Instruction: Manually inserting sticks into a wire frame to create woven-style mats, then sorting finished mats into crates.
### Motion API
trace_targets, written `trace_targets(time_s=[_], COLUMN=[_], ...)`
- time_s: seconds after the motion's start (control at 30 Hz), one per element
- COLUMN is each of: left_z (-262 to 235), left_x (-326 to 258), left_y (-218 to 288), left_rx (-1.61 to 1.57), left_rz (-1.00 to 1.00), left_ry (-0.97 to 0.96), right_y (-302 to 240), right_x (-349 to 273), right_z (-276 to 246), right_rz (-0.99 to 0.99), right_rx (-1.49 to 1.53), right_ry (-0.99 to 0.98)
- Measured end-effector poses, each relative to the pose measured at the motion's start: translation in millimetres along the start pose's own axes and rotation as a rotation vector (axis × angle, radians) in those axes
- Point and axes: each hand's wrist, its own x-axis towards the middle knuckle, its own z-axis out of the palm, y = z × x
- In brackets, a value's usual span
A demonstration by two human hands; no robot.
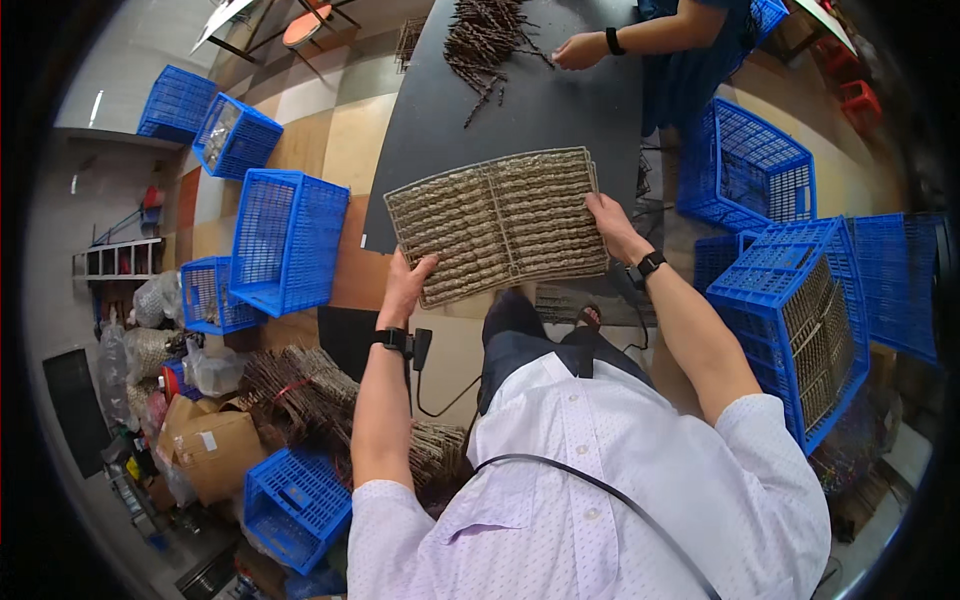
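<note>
Two hands carry one flat rectangular wire-mesh rack packed with rows of brown twisted sticks point(497, 225), held level just over the near edge of the dark grey tabletop point(560, 100). The left hand point(408, 283) is clamped on the rack's near-left corner, fingers curled up over the rim; the right hand point(612, 222) grips the right edge, thumb on top. Both are closed on the rack.

Holding it well seems to call for keeping the two grips at the same height, since a tilt toward either one could slide the rows out of their halves. A grip at opposite sides, as now, should stop the mesh from sagging along its middle bar.

Beyond the right grip stands a blue plastic crate holding upright racks point(800, 320). Beyond the left grip sits an empty blue plastic basket point(285, 240). Past the rack's far edge, loose brown twisted sticks point(485, 45) lie near another person's hand point(578, 50).
</note>
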Motion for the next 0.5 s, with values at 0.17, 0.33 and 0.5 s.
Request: trace_targets(time_s=[0.17, 0.33, 0.5], left_z=[-27.8, -51.3, -49.0], left_x=[67.4, 102.5, 126.2], left_y=[-6.1, -39.0, -49.2], left_rx=[-0.121, 0.156, 0.333], left_rz=[0.014, 0.284, 0.357], left_ry=[0.026, 0.120, 0.175], right_y=[-26.9, -27.1, -18.1], right_x=[13.3, 18.8, 30.7], right_z=[28.5, 39.0, 54.0], right_rz=[-0.487, -0.391, -0.562], right_rx=[-0.106, -0.336, -0.183], right_ry=[0.153, 0.282, 0.258])
